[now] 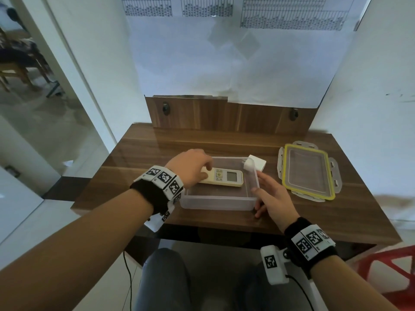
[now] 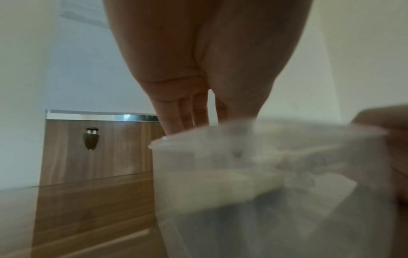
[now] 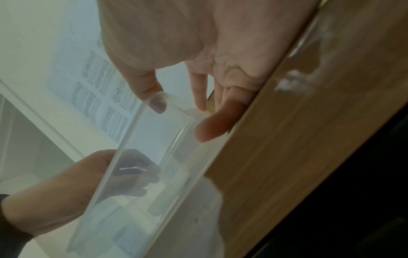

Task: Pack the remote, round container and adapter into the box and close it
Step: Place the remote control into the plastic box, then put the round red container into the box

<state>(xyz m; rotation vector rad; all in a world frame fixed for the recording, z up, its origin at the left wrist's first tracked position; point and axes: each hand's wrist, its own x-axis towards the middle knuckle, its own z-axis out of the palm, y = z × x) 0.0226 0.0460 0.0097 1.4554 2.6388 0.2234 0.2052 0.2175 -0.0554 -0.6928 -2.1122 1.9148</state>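
A clear plastic box stands open in the middle of the wooden table. My left hand grips the left end of a cream remote and holds it inside the box, screen up. My right hand pinches the box's right wall, thumb on the rim and fingers outside. A white adapter sits on the table just behind the box's far right corner. In the right wrist view the thumb of my right hand shows through the box wall. The left wrist view shows my left hand reaching over the blurred box. No round container is visible.
The clear lid with a yellow seal lies flat on the table to the right of the box. A wooden back panel rises behind the table. A red stool stands at the lower right.
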